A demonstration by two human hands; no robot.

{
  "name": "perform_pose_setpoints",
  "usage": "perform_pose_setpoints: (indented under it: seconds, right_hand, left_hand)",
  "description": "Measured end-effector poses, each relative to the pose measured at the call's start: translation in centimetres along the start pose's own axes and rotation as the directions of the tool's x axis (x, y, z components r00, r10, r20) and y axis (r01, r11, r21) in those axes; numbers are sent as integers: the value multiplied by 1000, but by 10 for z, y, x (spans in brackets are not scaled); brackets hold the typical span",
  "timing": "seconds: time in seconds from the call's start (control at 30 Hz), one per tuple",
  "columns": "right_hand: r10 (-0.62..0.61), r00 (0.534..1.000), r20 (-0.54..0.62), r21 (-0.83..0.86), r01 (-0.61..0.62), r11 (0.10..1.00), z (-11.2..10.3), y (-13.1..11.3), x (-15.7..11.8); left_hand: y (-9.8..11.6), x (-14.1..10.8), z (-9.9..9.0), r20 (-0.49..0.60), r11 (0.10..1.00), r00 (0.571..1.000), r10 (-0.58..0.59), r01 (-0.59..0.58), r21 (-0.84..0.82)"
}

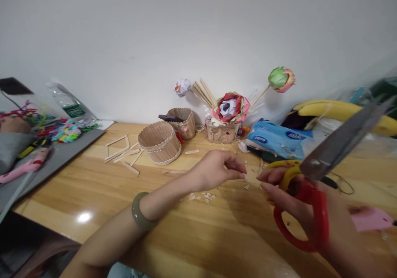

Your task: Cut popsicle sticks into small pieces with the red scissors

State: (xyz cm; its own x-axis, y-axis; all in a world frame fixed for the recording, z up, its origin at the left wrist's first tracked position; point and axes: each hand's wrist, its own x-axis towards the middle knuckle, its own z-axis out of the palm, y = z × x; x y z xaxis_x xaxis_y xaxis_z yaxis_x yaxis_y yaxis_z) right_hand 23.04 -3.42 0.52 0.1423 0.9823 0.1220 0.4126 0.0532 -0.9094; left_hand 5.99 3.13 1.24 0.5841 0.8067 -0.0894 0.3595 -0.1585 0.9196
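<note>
My left hand (214,170), with a green bangle (142,212) on the wrist, hovers over the wooden table. Its thumb and fingertips are pinched together; whatever lies between them is too small to make out. Scissors (310,187) with red and yellow handles hang in my right hand (293,203), blades pointing up to the right, away from the left hand. The right thumb and fingertips come close to the left fingertips. Small pale wood chips (206,196) lie scattered on the table below the left hand.
Behind stand a round stick basket (159,141), a second basket (186,121) holding a dark object, and a pot of paper flowers (223,131). Thin sticks (118,147) lie left. A blue tissue pack (279,137) sits right. Another person's hand (15,125) and a pink glue gun (25,168) are far left.
</note>
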Motion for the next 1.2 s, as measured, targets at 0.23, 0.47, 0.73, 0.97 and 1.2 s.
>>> perform_pose_setpoints:
  seconds: [0.23,0.47,0.73,0.97,1.2]
  right_hand:
    - [-4,994,113,155,-13,988,12,6,1]
    - [11,1000,15,106,-12,994,14,2,3]
    - [15,1000,14,134,-17,991,15,-7,2]
    - [103,995,4,27,-103,994,11,-9,5]
    - [121,990,66,49,-125,991,10,-5,2]
  left_hand:
    - [13,-12,6,-44,948,996,-78,60,-313]
    - [4,-11,12,14,839,989,-146,132,-528]
    - [1,-12,13,58,778,980,-192,188,-600]
    - [6,-13,9,50,819,975,-218,210,-534]
    - [8,-13,7,39,883,969,-242,237,-406]
